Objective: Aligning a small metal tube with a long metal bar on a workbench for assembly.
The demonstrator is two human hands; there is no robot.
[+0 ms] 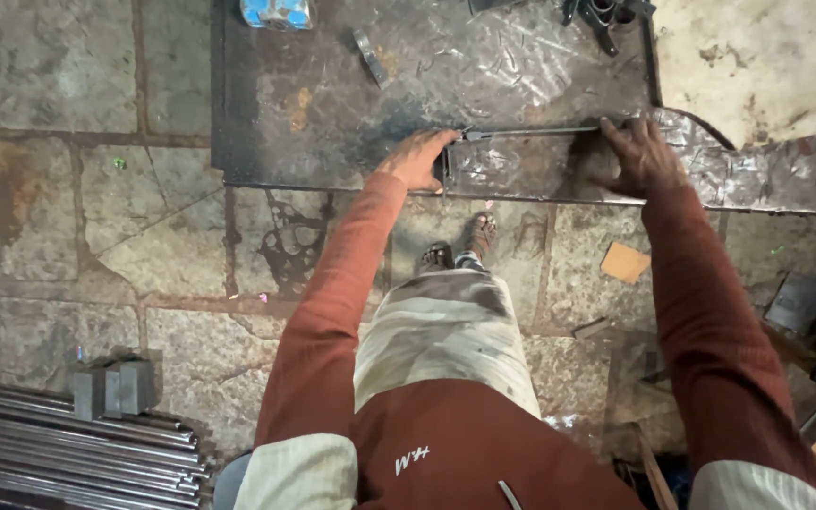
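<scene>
Head view, person standing over a scratched steel plate (332, 104) lying on a stone floor (59, 217). Both hands are on a thin rectangular metal frame (531, 132) near the plate's front edge, about 1 o'clock from picture centre. Left hand (417, 159) sits at the frame's left end, fingers curled and pressing on the corner, not wrapped around it. Right hand (642, 156) is at the frame's right end, fingers spread fairly wide, flat on top of the bar; can't tell if anything is pinched under it. Frame lies flat, long side running 9 to 3 o'clock. A short metal offcut (370, 57) lies on the plate at 11 o'clock from the frame. A blue packet (278, 11) sits at the plate's far edge, 11 o'clock. Dark clamps (602, 14) are at 12 to 1 o'clock, top edge. Steel rods (68, 444) are stacked at 8 o'clock, with small blocks (110, 385) on them. A cardboard scrap (625, 263) lies on the floor at 3 o'clock. Sandalled feet (460, 244) are just below the plate edge.
</scene>
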